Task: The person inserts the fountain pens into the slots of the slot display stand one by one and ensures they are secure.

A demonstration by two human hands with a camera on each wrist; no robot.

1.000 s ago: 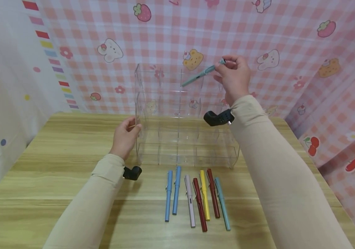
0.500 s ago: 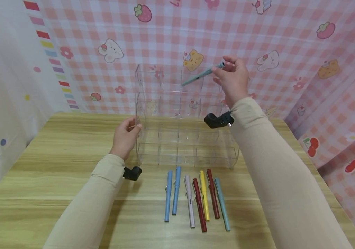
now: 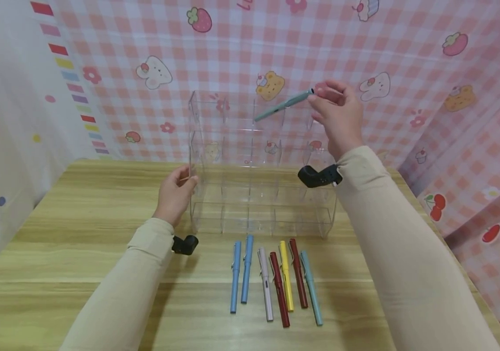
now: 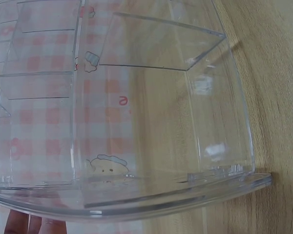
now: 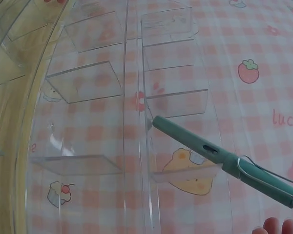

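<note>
A teal fountain pen [image 3: 284,106] lies slanted at the top tier of a clear acrylic display rack [image 3: 250,212], its clip end up and to the right. In the right wrist view the pen [image 5: 224,163] crosses in front of a divider, and a few fingertips [image 5: 278,226] show below its clip end, apart from it. My right hand [image 3: 339,114] is just right of the pen with fingers loosely bent, holding nothing. My left hand [image 3: 175,192] grips the rack's left side panel; in the left wrist view its fingers [image 4: 19,223] show at the panel's edge.
Several pens lie in front of the rack: two blue [image 3: 235,278], one lilac [image 3: 265,285], two dark red [image 3: 279,290], one yellow [image 3: 287,277] and one teal [image 3: 312,288]. They rest on a wood-grain table [image 3: 79,273]. A pink checked curtain [image 3: 232,53] hangs behind.
My right hand has let go of the teal pen's clip end and drawn back slightly to the right. The pen stays slanted on the rack. My left hand has kept its place.
</note>
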